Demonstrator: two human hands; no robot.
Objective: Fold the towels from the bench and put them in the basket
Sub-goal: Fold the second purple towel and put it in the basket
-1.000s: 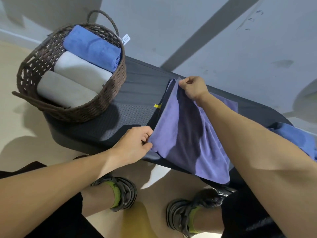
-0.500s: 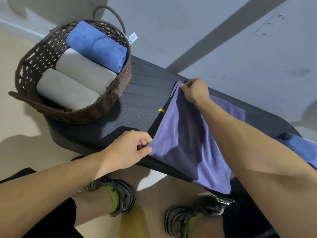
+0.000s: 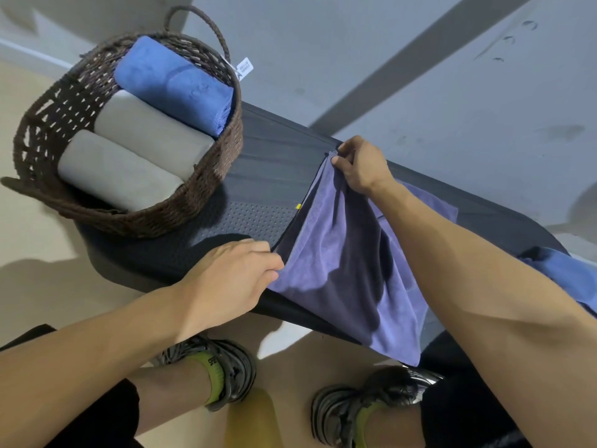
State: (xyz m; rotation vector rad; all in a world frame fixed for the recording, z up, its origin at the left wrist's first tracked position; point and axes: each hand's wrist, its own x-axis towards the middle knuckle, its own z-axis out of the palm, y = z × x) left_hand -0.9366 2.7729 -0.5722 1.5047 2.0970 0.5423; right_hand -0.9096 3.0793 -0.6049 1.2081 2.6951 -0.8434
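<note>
Left hand (image 3: 232, 279), lower centre of the frame: fingers curled, thumb and fingertips pinching the near left corner of the purple towel (image 3: 349, 273) at the front edge of the bench (image 3: 258, 176). Right hand (image 3: 361, 166), just right of centre and higher up: fingers bent, pinching the far corner of the same towel, lifted a little off the bench top. Between the two hands, the towel's left edge pulled fairly straight, with a darker layer showing beneath it and a small yellow tag (image 3: 298, 206) along that edge.

Purple towel spread across the middle of the bench, its lower end hanging over the front edge toward the shoes. Much of its right part hidden behind the right forearm. Another blue towel (image 3: 568, 273) at the right edge of the frame, cut off by the border and partly covered by the arm; shape hard to make out. Fingertips of the left hand tucked under the cloth, not visible.

Basket (image 3: 200, 195) in the upper left, on the bench end, holding one rolled blue towel (image 3: 174, 82) and two rolled grey towels (image 3: 151, 134), side by side.

Compared with half a second earlier: same grips on the same corners, hands in nearly the same places, towel edge pulled slightly tauter.
</note>
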